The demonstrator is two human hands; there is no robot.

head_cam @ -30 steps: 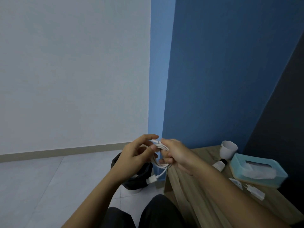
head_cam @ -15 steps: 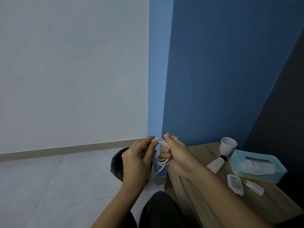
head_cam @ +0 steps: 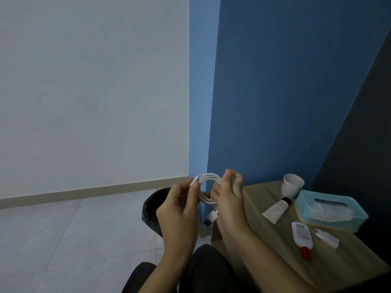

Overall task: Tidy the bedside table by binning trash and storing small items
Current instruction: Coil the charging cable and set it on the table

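A white charging cable (head_cam: 208, 179) is wound into a small coil, held up in front of me between both hands. My left hand (head_cam: 179, 210) pinches one end of it near the plug tip. My right hand (head_cam: 228, 201) grips the coil's right side, and a white plug (head_cam: 212, 216) dangles below. On the wooden bedside table (head_cam: 260, 235) to the right lie a white tube (head_cam: 276, 210), a small bottle with a red cap (head_cam: 302, 235), a white charger plug (head_cam: 325, 237), a white cup (head_cam: 293, 185) and a teal tissue box (head_cam: 330, 210).
A black-lined trash bin (head_cam: 151, 212) stands on the tiled floor left of the table, partly behind my left hand. A blue wall rises behind the table and a white wall to the left. My dark-clad knees (head_cam: 203, 269) fill the bottom middle.
The coil has grown rounder and shifted up between my hands. My right hand turned to hold its right side, and the view tilted down, showing more of the table.
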